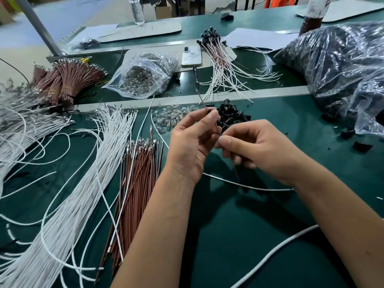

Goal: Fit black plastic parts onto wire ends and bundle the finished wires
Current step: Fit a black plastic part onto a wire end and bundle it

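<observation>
left hand (190, 142) pinches wire (216, 123) | right hand (252, 150) pinches it | wire slants up-left, away

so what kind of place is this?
Likely a wire-harness assembly bench in a workshop or small factory: loose white wires and brown wires on a green work mat, a pile of small black plastic parts, banded brown wire bundles.

- The left hand (192, 140) pinches a thin brown wire (217, 126) between thumb and forefinger.
- The right hand (255, 150) grips the same wire lower down.
- A pile of black plastic parts (232, 116) lies just beyond the grip, on the green table (249, 235).
</observation>
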A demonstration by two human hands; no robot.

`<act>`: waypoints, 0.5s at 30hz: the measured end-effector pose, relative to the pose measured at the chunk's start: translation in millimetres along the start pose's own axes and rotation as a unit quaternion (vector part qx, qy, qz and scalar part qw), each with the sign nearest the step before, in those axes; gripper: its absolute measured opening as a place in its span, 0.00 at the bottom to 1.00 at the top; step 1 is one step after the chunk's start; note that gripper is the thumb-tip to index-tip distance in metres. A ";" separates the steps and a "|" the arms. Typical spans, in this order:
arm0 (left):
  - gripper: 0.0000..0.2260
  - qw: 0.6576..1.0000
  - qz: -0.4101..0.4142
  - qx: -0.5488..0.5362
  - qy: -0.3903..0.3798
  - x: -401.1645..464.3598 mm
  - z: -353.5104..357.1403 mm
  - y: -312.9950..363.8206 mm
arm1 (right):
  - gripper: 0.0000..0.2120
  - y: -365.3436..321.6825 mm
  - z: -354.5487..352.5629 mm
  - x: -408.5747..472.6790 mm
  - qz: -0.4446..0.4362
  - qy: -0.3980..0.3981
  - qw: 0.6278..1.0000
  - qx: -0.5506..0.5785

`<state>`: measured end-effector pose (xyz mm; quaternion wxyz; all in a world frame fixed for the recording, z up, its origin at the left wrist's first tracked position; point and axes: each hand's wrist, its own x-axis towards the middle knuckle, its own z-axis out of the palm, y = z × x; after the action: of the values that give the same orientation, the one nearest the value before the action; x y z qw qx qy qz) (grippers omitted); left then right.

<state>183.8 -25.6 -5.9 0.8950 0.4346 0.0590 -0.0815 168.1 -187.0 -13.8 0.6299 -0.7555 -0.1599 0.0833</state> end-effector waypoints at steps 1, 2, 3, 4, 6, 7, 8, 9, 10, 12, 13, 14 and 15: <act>0.08 1.000 -0.001 0.007 -0.003 -0.7 1.5 -1.3 | 0.11 1.0 2.4 2.1 -0.003 0.021 1.000 0.007; 0.09 1.000 -0.002 0.004 0.002 -0.7 2.1 -1.7 | 0.10 1.9 1.9 2.4 -0.001 0.017 1.000 0.004; 0.09 1.000 -0.001 -0.005 0.011 -0.4 1.8 -1.5 | 0.09 2.4 -0.8 1.7 0.004 -0.011 1.000 -0.005; 0.09 1.000 0.003 -0.015 0.019 0.4 0.6 -0.9 | 0.08 2.5 -3.8 -0.5 0.015 -0.057 0.998 -0.019; 0.09 0.999 0.018 -0.022 0.025 1.5 -2.7 0.3 | 0.07 1.4 -6.5 -5.3 0.042 -0.141 0.988 -0.046; 0.09 0.999 0.026 -0.012 0.022 1.3 -3.7 0.4 | 0.07 1.3 -5.4 -5.7 0.047 -0.147 0.987 -0.048; 0.09 0.999 0.035 0.005 0.015 0.8 -3.9 -0.1 | 0.08 2.0 -3.7 -4.9 0.044 -0.123 0.991 -0.038; 0.09 0.999 0.045 0.028 0.006 0.1 -3.8 -1.0 | 0.08 2.9 -1.5 -3.3 0.038 -0.079 0.996 -0.016; 0.09 0.997 0.057 0.053 -0.004 -0.4 -3.2 -2.4 | 0.07 4.0 -0.5 -1.7 0.030 -0.030 0.999 0.007; 0.08 0.992 0.080 0.093 -0.018 -1.8 -1.5 -5.0 | 0.07 5.6 -1.0 0.8 0.014 0.034 0.999 0.025; 0.10 0.990 0.090 0.105 -0.022 -2.5 -0.6 -5.8 | 0.08 6.5 -1.4 1.6 0.009 0.045 0.999 0.027; 0.12 0.988 0.098 0.113 -0.023 -2.9 0.3 -6.3 | 0.07 7.8 -1.9 1.9 0.008 0.048 0.998 0.028; 0.14 0.987 0.105 0.120 -0.022 -3.4 1.1 -6.8 | 0.06 8.9 -2.3 1.8 0.010 0.047 0.998 0.029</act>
<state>179.1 -30.3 -9.9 0.8410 0.5408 -0.0167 -0.0032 171.7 -189.8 -21.9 0.6574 -0.7416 -0.1202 0.0583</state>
